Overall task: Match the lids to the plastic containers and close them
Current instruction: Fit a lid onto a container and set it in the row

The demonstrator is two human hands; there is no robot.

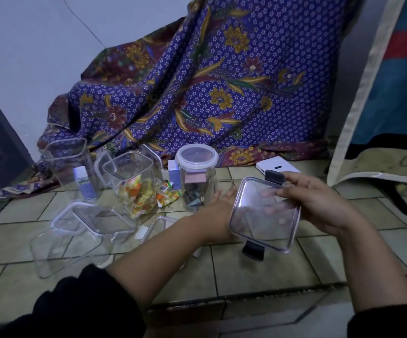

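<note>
Currently the right hand [319, 206] grips a clear square lid [264, 215] with dark latch tabs, holding it tilted above the tiled floor [258, 272]; fingers show through the plastic. Left hand [218, 206] sits partly behind the lid's left edge, fingers extended toward the round jar [196, 176]; whether it grasps anything cannot be told. Round jar stands upright, its round lid on. Beside it to the left, an open square container [131, 184] holds coloured wrappers. Another tall clear container [72, 167] stands further left. A clear container [51, 245] and a loose lid [75, 215] lie nearer on the floor. Patterned cloth [222, 81] hangs behind.
</note>
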